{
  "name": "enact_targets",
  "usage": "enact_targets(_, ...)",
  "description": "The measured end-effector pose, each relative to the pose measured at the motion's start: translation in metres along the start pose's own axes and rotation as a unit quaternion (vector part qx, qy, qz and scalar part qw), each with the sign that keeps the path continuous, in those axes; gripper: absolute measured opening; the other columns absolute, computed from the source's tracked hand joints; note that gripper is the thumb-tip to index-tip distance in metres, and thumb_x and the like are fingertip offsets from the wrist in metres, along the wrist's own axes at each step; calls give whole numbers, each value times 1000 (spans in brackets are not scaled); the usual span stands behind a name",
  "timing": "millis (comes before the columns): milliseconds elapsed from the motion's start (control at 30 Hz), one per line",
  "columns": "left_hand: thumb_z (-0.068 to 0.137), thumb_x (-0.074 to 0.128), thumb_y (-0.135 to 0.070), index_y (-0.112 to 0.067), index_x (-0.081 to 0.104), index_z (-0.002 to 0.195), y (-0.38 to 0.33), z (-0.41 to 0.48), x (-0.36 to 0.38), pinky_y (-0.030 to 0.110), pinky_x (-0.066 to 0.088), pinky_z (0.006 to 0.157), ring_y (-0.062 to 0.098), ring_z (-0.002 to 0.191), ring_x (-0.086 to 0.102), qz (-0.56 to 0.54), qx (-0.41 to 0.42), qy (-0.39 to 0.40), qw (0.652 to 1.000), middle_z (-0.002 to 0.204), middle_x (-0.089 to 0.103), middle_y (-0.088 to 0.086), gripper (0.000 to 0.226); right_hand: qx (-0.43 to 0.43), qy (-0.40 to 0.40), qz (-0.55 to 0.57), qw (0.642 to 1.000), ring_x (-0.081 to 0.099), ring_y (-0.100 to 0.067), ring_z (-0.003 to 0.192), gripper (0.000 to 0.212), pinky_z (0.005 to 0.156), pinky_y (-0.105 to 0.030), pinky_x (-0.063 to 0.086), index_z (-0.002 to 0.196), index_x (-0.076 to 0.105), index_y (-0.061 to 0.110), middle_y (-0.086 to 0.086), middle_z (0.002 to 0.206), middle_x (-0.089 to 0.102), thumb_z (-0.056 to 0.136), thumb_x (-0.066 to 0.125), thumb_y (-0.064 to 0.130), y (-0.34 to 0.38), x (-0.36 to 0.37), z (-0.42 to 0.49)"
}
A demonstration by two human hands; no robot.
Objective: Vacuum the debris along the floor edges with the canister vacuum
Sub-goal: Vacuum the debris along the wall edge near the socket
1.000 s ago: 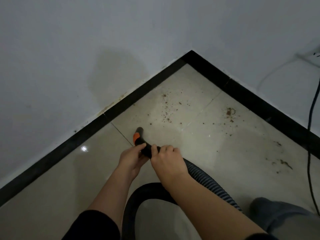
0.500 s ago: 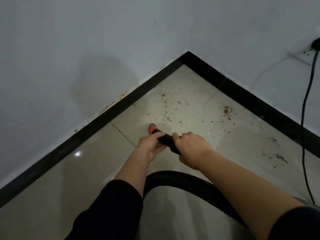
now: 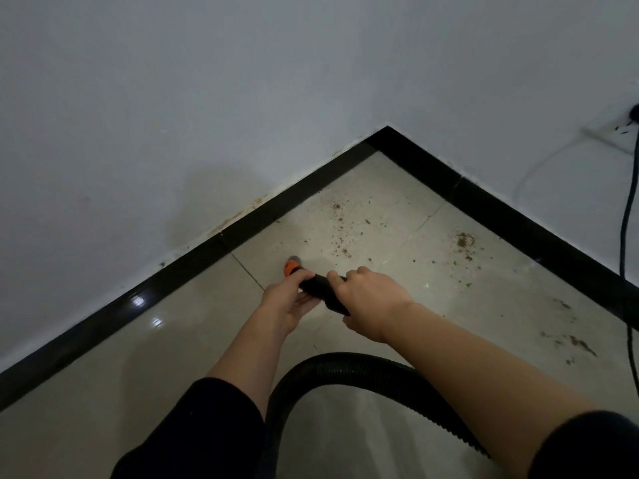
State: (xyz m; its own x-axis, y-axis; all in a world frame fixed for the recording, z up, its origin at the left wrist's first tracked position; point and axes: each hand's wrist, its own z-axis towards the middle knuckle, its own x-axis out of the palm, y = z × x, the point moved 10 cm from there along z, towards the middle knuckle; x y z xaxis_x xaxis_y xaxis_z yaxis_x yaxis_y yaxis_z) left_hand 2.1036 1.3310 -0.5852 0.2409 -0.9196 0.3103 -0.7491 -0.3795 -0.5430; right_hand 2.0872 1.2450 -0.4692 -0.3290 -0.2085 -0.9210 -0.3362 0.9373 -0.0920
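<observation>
Stretched farther toward the corner than a second ago, the nozzle (image 3: 320, 284) is grasped by both hands: the left hand (image 3: 286, 304) is curled beneath it behind the orange tip, the right hand (image 3: 368, 302) wrapped over its rear. Its tip is held low near the scattered debris (image 3: 340, 235); the hose (image 3: 349, 363) is looped beneath the forearms.

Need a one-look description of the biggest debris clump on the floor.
Start at the corner where the two black skirting boards meet and follow the right one toward the power cord. The clump lies on the tile just right of the grout line: one dense brown patch, unlike the fine scattered specks left of it.
</observation>
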Motion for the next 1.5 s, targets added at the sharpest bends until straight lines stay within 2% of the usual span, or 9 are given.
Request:
enact_targets(133,89,66,-6,3,50,125,-8,11,-14,28,56,56,27,84,67,-14,17,-25,999,96,63,22,40,-4,2,-2,1000,51,-29,107,46,71,-32,38,135,34,8,-15,117,55,94,54,14,9,3,12)
enact_targets(367,88,68,-8,3,50,127,-16,16,-23,25,55,48,28,83,67,-10,21,-44,999,97,63,23,44,-10,-8,10,1000,51,-28,104,48,69,-32,38,136,33,9,-15,116,55,93,54,14,12,0,23)
enact_targets(633,87,70,-10,0,45,133,-24,17,-44,28,57,52,29,88,68,-19,30,-65,997,107,63,25,54,-27,-12,31,999,50,-27,106,53,73,-31,40,140,30,11,-13,118,54,94,55,15,26,-1,33)
enact_targets(800,86,71,-9,2,50,126,-26,20,-58,28,58,53,30,85,69,-29,29,-72,997,104,65,25,47,-41,-16,37,998,50,-27,107,53,76,-32,42,141,29,11,-14,119,54,94,55,16,36,-1,38)
enact_targets(967,88,69,-9,0,51,115,-28,21,-67,31,56,64,29,87,67,-29,35,-77,996,102,64,24,34,-50,-23,40,998,49,-27,109,54,76,-31,40,141,29,11,-14,120,53,94,55,16,43,-2,40)
enact_targets(1167,86,71,-10,-1,52,117,-34,30,-73,33,58,69,31,92,68,-26,46,-84,995,105,64,25,38,-47,-27,48,997,49,-27,110,56,79,-32,42,142,28,12,-13,122,53,94,55,16,45,-1,47)
enact_targets(1267,85,71,-10,0,54,115,-37,33,-76,33,58,66,31,93,68,-26,47,-85,995,105,65,25,36,-47,-28,50,997,49,-27,110,54,79,-32,43,141,29,12,-13,121,53,94,55,16,46,-1,50)
enact_targets(1367,85,71,-9,-2,54,104,-39,35,-77,32,57,64,31,92,68,-29,48,-84,995,104,65,25,25,-43,-31,48,997,49,-27,109,53,77,-32,42,140,29,12,-12,120,53,94,54,15,47,-2,52)
enact_targets(1500,84,71,-8,0,54,113,-42,39,-76,32,57,65,32,92,69,-26,57,-81,995,105,66,25,34,-36,-37,36,998,49,-27,109,53,78,-33,43,141,29,11,-13,120,53,95,53,16,45,-2,55)
